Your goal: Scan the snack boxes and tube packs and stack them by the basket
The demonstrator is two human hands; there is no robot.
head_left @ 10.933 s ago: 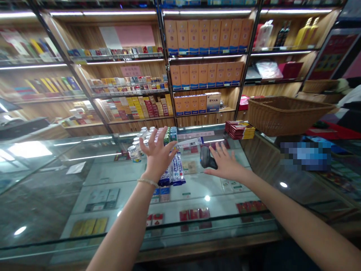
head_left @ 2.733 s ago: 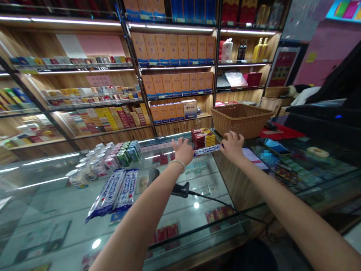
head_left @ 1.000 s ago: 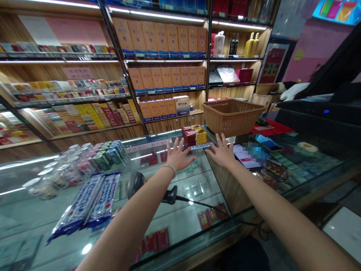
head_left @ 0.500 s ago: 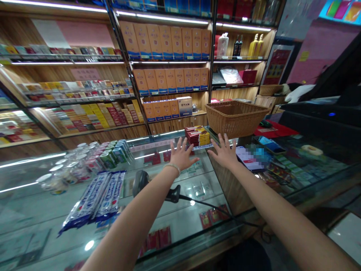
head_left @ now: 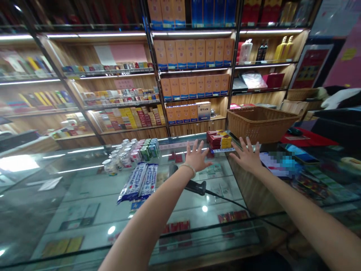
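Over the glass counter, my left hand is stretched out with its fingers spread and nothing in it. A black handheld scanner lies under my left forearm, partly hidden by it, its cable running to the right. My right hand is also spread and holds nothing, nearest to the wicker basket and the phone. Between and beyond the hands stands a stack of red and yellow packets. Whether either palm touches the glass I cannot tell.
Left of the scanner lie long blue-and-white packets, with rows of small jars and tins behind them. A red mat is at the right. Shelves of orange boxes and cigarette packs line the back wall.
The view has turned left, so the counter and shelves sit further right and more shows at the left. Both hands stay spread over the counter, holding nothing.
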